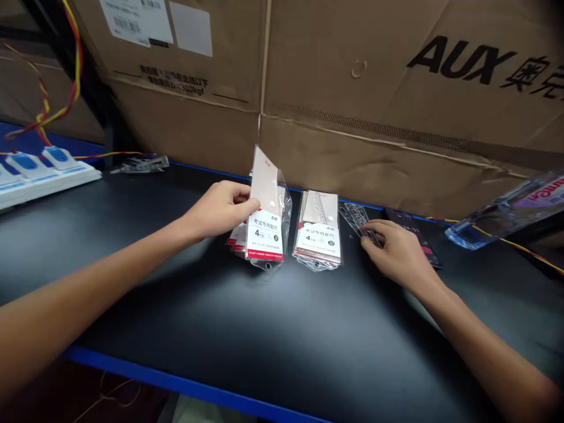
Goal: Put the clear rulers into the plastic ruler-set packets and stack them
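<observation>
The left hand [222,205] grasps a clear ruler-set pouch [265,235] by its left side, thumb on the front and the other fingers behind, mostly hidden. The pouch has a white card with a red strip at its near end, and its far end tilts up off the tabletop [282,335]. More red-and-white packets [238,239] lie partly under it. Its long axis runs roughly from the far edge towards the near edge, with the hanging hole at the near end

The right hand [399,249] has thumb and fingers closed on the near end of some clear stencil rulers [356,214]; how many there are, and whether they are fully lifted, I cannot tell. They slant from far left to near right, so their long axis sits at an angle to that of the held pouch. They lie to the right of that pouch, with a pile of filled pouches [317,235] in between. The left hand is nearer the raised pouch, the right hand nearer the rulers

Just beyond the right hand is a phone [416,232], dark-screened and partly covered. Clear plastic pieces [143,165] lie by the far edge on the left, near a white power strip [48,181]. A large cardboard box [326,70] stands along the far edge
</observation>
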Available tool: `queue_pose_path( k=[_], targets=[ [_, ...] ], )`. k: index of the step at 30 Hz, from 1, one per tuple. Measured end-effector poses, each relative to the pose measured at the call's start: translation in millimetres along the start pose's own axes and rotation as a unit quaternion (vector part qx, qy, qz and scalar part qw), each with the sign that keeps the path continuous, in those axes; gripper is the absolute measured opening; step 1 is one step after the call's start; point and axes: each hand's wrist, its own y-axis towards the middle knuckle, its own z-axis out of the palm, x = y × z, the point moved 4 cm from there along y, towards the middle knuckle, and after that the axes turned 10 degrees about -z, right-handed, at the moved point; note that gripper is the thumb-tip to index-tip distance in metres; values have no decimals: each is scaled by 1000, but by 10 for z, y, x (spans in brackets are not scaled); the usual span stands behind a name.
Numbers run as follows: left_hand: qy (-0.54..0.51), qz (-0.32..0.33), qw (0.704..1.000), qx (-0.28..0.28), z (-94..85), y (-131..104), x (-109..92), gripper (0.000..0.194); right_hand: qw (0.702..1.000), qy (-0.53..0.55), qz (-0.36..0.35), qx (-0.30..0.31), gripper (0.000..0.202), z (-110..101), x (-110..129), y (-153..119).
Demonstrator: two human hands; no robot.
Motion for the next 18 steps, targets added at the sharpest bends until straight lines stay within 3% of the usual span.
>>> queue_pose_path(
  k=[6, 10, 14, 16, 18],
  targets=[
    [151, 45, 986, -57, -62, 26, -21, 25, 999, -45, 16, -2, 28, -53, -37, -10],
    [243, 32, 968, -50, -86, 99, 84, 22, 999, -44, -4, -2, 27, -41, -18, -5],
    [295, 32, 953, -63, -84, 129, 191, 43, 995, 43, -56, -65, 30, -80, 195, -14],
    [293, 76, 949, -83, -55, 95, 167, 53, 990, 93, -92, -58, 35, -71, 357, -36],
    [276, 132, 949, -73, 10, 33, 104, 48, 986, 121, -108, -27, 40, -35, 492, -67]
  ],
)
